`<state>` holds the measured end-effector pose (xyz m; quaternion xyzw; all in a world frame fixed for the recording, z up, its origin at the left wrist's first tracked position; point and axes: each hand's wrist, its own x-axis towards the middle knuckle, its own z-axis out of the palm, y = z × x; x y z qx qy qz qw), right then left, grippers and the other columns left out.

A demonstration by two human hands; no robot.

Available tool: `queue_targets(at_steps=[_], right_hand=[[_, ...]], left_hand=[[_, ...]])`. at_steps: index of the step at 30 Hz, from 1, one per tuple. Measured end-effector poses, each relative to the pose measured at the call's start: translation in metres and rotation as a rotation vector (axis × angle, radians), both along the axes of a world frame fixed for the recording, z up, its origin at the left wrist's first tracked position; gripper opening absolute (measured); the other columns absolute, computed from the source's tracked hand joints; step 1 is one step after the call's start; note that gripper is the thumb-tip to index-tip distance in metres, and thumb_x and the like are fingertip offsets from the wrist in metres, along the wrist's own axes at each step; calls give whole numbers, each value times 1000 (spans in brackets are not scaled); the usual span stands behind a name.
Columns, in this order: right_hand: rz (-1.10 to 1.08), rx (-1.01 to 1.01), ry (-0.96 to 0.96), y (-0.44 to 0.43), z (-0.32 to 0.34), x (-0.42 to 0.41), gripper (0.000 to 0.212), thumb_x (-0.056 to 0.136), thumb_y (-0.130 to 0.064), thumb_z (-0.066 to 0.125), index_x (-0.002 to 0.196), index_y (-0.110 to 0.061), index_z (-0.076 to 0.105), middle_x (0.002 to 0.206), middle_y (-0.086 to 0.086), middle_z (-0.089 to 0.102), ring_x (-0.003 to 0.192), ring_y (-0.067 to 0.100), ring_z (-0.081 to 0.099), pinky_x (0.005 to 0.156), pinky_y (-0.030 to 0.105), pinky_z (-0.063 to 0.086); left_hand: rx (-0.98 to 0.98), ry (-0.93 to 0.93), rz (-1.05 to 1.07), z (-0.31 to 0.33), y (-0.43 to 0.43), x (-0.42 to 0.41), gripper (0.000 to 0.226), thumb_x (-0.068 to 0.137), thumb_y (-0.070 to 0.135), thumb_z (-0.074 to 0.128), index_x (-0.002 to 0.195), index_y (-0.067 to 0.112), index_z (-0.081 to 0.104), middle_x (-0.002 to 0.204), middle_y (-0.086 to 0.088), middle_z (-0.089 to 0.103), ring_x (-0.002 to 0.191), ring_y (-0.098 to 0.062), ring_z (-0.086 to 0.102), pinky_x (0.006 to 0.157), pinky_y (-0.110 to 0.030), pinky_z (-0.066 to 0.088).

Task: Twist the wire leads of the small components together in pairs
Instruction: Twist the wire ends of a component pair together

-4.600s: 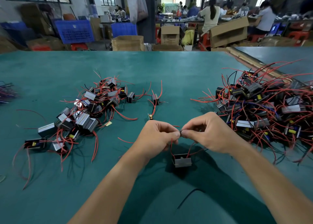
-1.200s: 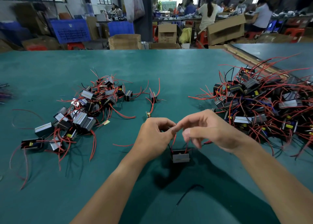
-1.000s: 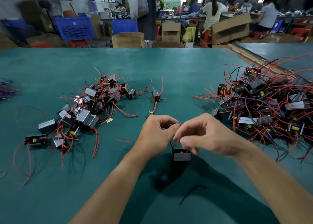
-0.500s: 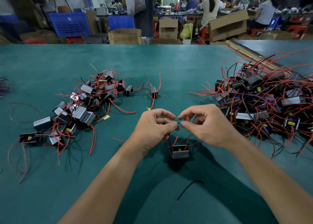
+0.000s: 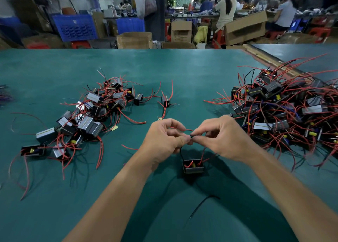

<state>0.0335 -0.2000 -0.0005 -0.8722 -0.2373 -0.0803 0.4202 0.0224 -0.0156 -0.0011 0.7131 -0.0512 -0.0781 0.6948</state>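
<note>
At the near centre of the green table (image 5: pixel 182 66), both hands meet just above one small component (image 5: pixel 193 167). Left hand (image 5: pixel 165 137): fingers curled, thumb and forefinger pinching the wire leads (image 5: pixel 190 136). Right hand (image 5: pixel 225 137): thumb and forefinger pinching the same leads, its fingertips touching those of the left hand. A short red end (image 5: pixel 180 128) sticks out across the left fingers. A black lead and a red lead run from the pinch down to the component, a black block with a grey face. Cannot tell whether it rests on the table or hangs clear.

Left heap (image 5: pixel 91 113): like components with red leads, loosely spread. Right heap (image 5: pixel 285 110): larger and denser, just beside the right wrist. One stray component (image 5: pixel 165 101) lies between the heaps, beyond the hands. A loose black wire (image 5: pixel 203 203) lies between the forearms.
</note>
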Motion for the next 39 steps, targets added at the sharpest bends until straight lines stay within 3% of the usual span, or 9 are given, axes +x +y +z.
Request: queue_targets(at_steps=[3,7,10,12,14,19,22,29,39], right_hand=[[6,27,40,-2,2,0,15,83,-17,76,70,-25,78,59,10,65,47,24,41,46,39,33],[-42,-27,116,0,4,-1,21,84,-18,74,63,-19,72,54,2,62,48,6,40,48,26,33],[-114,69,363,5,5,-2,28,85,-14,72,57,-12,68,52,1,59,43,7,39,45,21,31],[-134,184,565,7,8,-3,34,86,-10,68,52,-14,65,50,-2,58,37,6,33,38,16,25],[-140,227,642,6,10,-3,34,87,-9,66,53,-14,65,51,0,58,36,6,30,36,15,20],[-122,213,567,6,8,-2,33,88,-9,65,55,-13,68,55,4,60,37,7,31,38,16,23],[-79,165,462,3,7,-3,26,88,-11,67,62,-11,70,59,8,59,40,9,34,41,20,26],[155,109,333,-10,11,-3,15,84,-1,73,71,-9,73,52,-8,58,45,2,43,45,15,35],[208,114,246,-15,9,1,14,78,-7,81,75,-20,76,62,-6,69,52,4,51,50,17,40]], left_hand=[[27,-58,16,-1,-1,0,26,82,-8,70,81,10,51,65,-6,72,39,-6,44,42,-16,37],[182,-210,64,-7,-5,1,30,78,-4,76,75,15,53,65,-3,71,49,-11,55,49,-22,42],[334,-394,91,-12,-7,1,33,74,1,79,70,23,54,66,1,71,59,-19,64,60,-36,52],[409,-490,85,-13,-7,0,33,74,3,79,70,24,54,66,7,70,64,-10,68,64,-31,54],[432,-511,74,-13,-7,1,30,75,5,78,71,25,56,67,11,69,66,-5,68,65,-25,53],[457,-416,6,-13,-5,2,13,82,12,72,74,21,72,63,14,68,48,4,50,54,-13,39],[410,-328,-26,-10,-6,1,16,87,9,68,73,17,72,62,11,67,50,2,50,56,-16,40],[180,-100,-123,2,-1,-3,19,88,2,66,72,10,71,58,2,66,39,-8,41,41,-16,35],[173,75,-187,9,2,-5,19,84,5,68,66,12,71,57,-3,61,40,-10,39,40,-14,30]])
